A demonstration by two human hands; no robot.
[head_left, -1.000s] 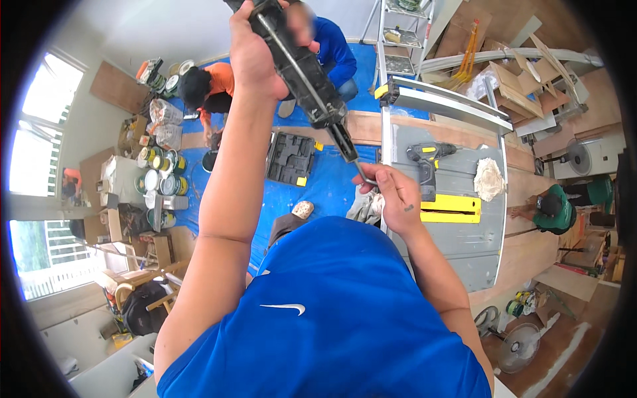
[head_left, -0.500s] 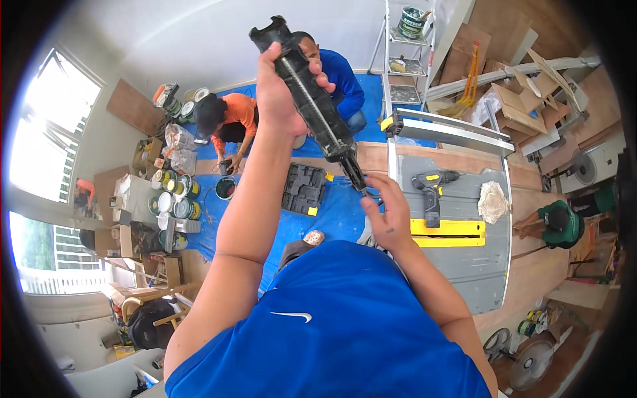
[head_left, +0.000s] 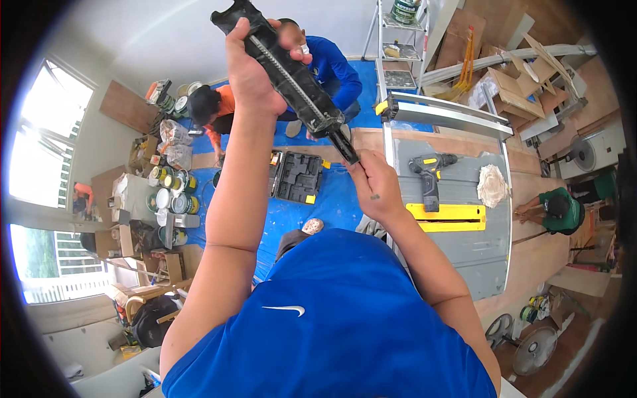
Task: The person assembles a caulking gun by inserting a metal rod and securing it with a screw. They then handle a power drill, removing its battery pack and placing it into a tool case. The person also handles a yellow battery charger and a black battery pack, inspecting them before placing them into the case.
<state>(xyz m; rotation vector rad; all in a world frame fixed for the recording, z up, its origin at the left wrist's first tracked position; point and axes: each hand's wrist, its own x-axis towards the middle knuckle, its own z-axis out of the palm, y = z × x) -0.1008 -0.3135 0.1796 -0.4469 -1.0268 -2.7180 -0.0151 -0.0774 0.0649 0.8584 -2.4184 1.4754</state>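
Held up in front of me is a long black tool (head_left: 292, 83) with a pale ridged strip along its side; its exact kind does not show. It slants from upper left, where its wide end is notched, down to a narrow end at lower right. My left hand (head_left: 255, 79) is wrapped round the wide body from beneath, fingers curling over the far side. My right hand (head_left: 378, 189) is closed on the tip of the narrow part, thumb and fingers together. Below that hand lie grey gloves (head_left: 370, 226), close to the front of my shirt.
To the right stands a grey saw table (head_left: 458, 265) with a yellow insert (head_left: 446, 217), a metal fence (head_left: 451, 116), a cordless drill (head_left: 430, 179) and a cream lump (head_left: 492, 186). An open black case (head_left: 298, 178) lies on blue sheeting. Two people crouch ahead; another is at right (head_left: 556, 211).
The tool and my left hand have moved up and left. My right hand has closed round the narrow tip, its fingers less spread than before. The crouching people have shifted position.
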